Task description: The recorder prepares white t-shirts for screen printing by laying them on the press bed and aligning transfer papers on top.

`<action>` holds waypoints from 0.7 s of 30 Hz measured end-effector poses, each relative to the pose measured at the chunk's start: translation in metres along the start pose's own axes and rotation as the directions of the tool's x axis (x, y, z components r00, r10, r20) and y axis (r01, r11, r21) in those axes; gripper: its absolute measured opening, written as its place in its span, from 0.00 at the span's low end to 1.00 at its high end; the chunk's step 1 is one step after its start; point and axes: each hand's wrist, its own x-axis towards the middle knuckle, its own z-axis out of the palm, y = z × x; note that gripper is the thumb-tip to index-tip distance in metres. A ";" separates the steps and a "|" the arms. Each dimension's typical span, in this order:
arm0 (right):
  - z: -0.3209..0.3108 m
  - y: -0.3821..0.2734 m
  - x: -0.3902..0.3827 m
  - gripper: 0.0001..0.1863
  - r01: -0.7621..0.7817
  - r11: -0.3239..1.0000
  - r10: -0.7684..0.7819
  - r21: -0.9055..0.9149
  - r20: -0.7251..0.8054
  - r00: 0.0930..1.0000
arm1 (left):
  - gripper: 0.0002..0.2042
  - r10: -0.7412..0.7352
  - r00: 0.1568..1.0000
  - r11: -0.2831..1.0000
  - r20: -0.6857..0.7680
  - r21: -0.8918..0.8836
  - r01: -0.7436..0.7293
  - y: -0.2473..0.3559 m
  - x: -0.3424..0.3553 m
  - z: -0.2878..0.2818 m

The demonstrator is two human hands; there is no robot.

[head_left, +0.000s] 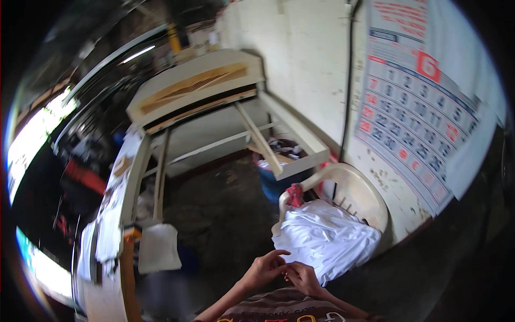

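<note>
My left hand (pixel 265 269) and my right hand (pixel 301 278) meet at the lower middle, in front of my body, with fingers curled and touching. What they hold, if anything, is too small to make out. Just beyond them a heap of white cloth (pixel 332 241) fills a cream plastic chair (pixel 367 198) against the wall. A red cloth (pixel 295 196) hangs on that chair's arm.
A pale wooden frame (pixel 193 86) with slats spans the back, above a blue bin (pixel 276 185). At left are a ledge with papers (pixel 107 231) and a pale board (pixel 158 247). A large calendar (pixel 407 107) hangs on the right wall (pixel 308 64).
</note>
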 end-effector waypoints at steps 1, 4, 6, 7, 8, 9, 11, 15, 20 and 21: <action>-0.008 -0.002 0.000 0.07 0.029 0.999 -0.028 -0.042 0.002 1.000 | 0.19 0.010 1.000 1.000 0.015 -0.012 -0.010 0.002 0.003 0.006; -0.024 -0.009 0.000 0.08 0.025 0.999 -0.026 -0.046 -0.025 0.999 | 0.16 -0.019 1.000 0.995 -0.005 -0.095 0.018 -0.003 0.009 0.025; -0.033 0.000 0.000 0.09 0.032 0.999 -0.033 -0.039 -0.006 0.999 | 0.15 -0.075 0.997 0.932 -0.009 -0.355 0.067 -0.012 0.011 0.037; -0.037 0.002 0.001 0.09 0.039 0.999 -0.038 -0.036 0.028 0.999 | 0.13 -0.104 0.995 0.835 -0.005 -0.544 0.085 -0.015 0.012 0.043; -0.043 0.003 0.002 0.10 0.023 1.000 -0.023 -0.004 0.048 0.999 | 0.13 -0.113 0.993 0.833 -0.028 -0.548 0.079 -0.017 0.014 0.049; -0.047 0.004 0.002 0.11 0.007 1.000 -0.008 0.027 0.069 0.998 | 0.14 -0.135 0.991 0.787 -0.023 -0.609 0.093 -0.020 0.015 0.054; -0.052 0.004 0.001 0.12 -0.012 1.000 0.009 0.029 0.099 0.995 | 0.13 -0.161 0.986 0.764 -0.047 -0.638 0.094 -0.025 0.016 0.066; -0.068 0.019 0.000 0.15 -0.048 0.995 0.030 0.088 0.201 0.979 | 0.13 -0.199 0.971 0.781 -0.131 -0.620 0.076 -0.028 0.014 0.086; -0.067 0.041 0.001 0.16 -0.116 0.974 0.031 0.194 0.394 0.918 | 0.12 -0.302 0.946 0.596 -0.121 -0.798 0.088 -0.028 -0.002 0.093; -0.063 0.036 0.002 0.15 -0.095 0.983 0.023 0.157 0.411 0.911 | 0.12 -0.321 0.935 0.591 -0.154 -0.804 0.070 -0.029 -0.007 0.093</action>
